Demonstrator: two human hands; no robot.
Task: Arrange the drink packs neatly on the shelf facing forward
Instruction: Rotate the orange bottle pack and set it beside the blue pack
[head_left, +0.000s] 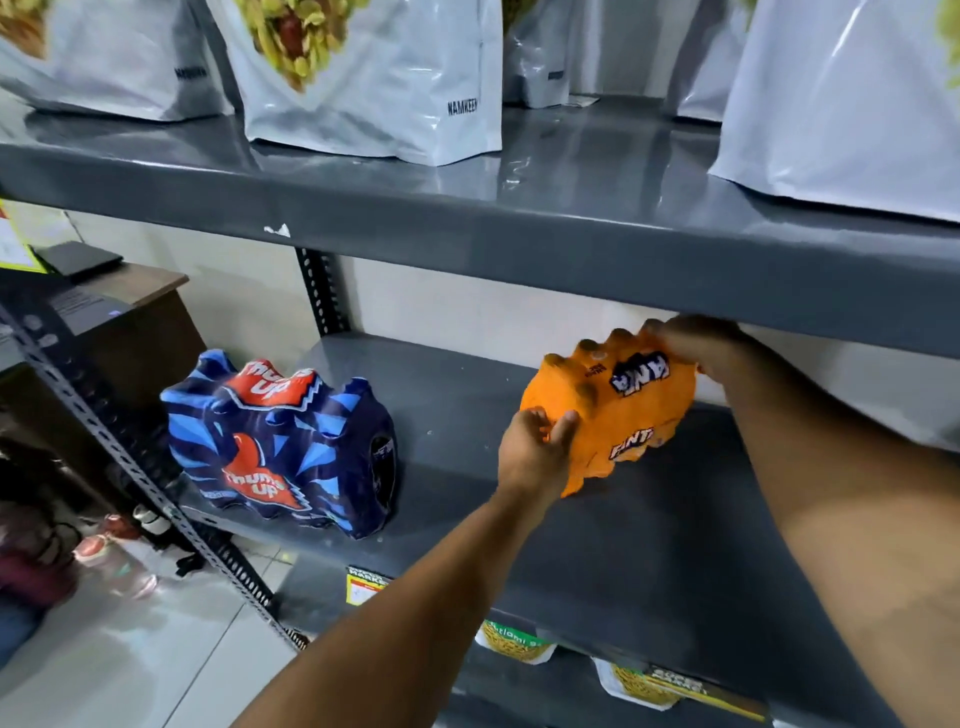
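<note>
An orange Fanta drink pack sits tilted on the grey middle shelf, toward the right. My left hand grips its near left corner. My right hand holds its far top edge, partly hidden under the upper shelf's lip. A dark blue Thums Up drink pack stands at the left end of the same shelf, its logo turned toward me, apart from both hands.
The grey upper shelf overhangs closely and carries several white snack bags. A perforated metal upright runs down the left. Yellow packets show on the shelf below. A brown desk stands at left.
</note>
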